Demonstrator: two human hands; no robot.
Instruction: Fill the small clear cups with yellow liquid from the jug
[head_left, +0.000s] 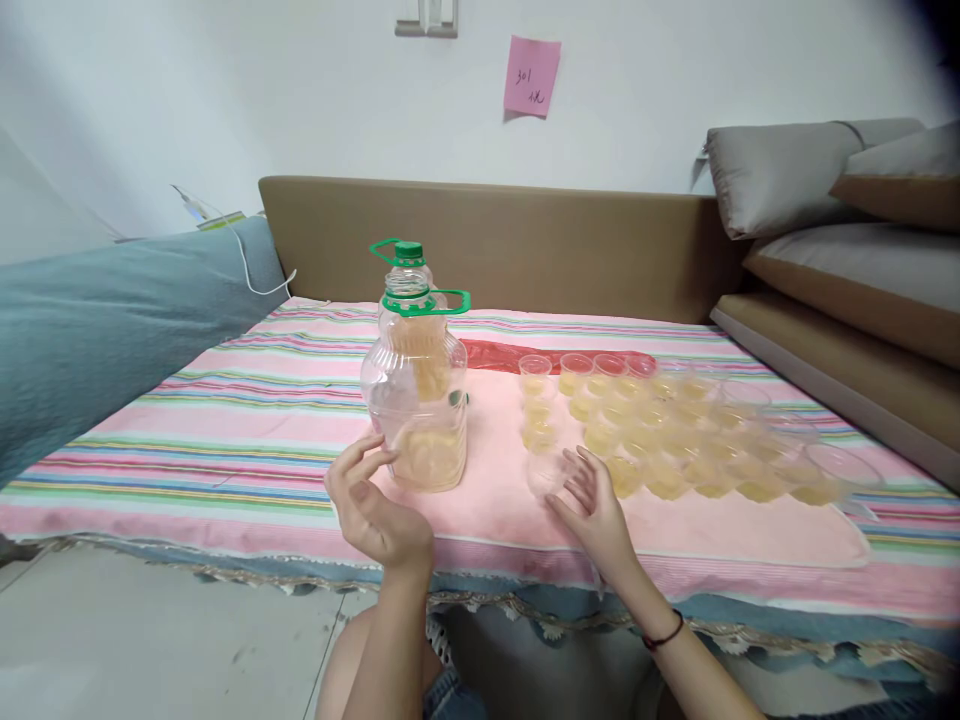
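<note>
A clear plastic jug (416, 445) with a green ring handle and an uncapped neck stands in front of another jug with a green cap (409, 250). Pale yellow liquid shows in the front jug's lower part. Beside its lower left side is my left hand (379, 510), fingers loosely bent and apart, holding nothing. My right hand (592, 505) has its thumb and fingers at the right side of a clear plastic cup (541, 478), which looks empty. Several cups of yellow liquid (667, 480) stand in rows to the right, with a short column (537, 415) behind the held cup.
A pink cloth (742, 535) lies under the cups on a striped sheet (187, 440). Red plastic film (502, 356) lies behind them. Grey and brown cushions (862, 250) are stacked at the right, and a brown backrest (525, 240) runs along the back.
</note>
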